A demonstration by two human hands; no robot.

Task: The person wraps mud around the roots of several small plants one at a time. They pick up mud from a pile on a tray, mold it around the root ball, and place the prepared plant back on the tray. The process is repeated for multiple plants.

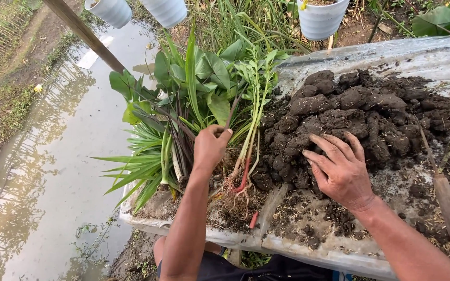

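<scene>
From the head view, the left hand has its grip closed around a thin dark stem pulled from the bundle of seedlings that lies on the left end of the counter, leaves pointing away and roots toward the person. The right hand lies flat, fingers spread and holding nothing, on the near edge of the heap of dark clumped soil that fills the middle of the counter. The seedlings look light and limp — long green blades, broad leaves, a few reddish stalks, and pale tangled roots with earth clinging to them. They will likely bend and bruise easily, so the safest hold is low on the stem just above the roots, not on the leaves. The soil looks damp and heavy, breaking into sticky lumps rather than crumbling; it should pack under pressure and cling to the fingers. A wooden-handled tool lies at the right side of the counter, well apart from both hands. White ribbed pots hang or stand beyond the counter, and a flooded, muddy path runs along the left — its water mirrors the surrounding plants.
</scene>
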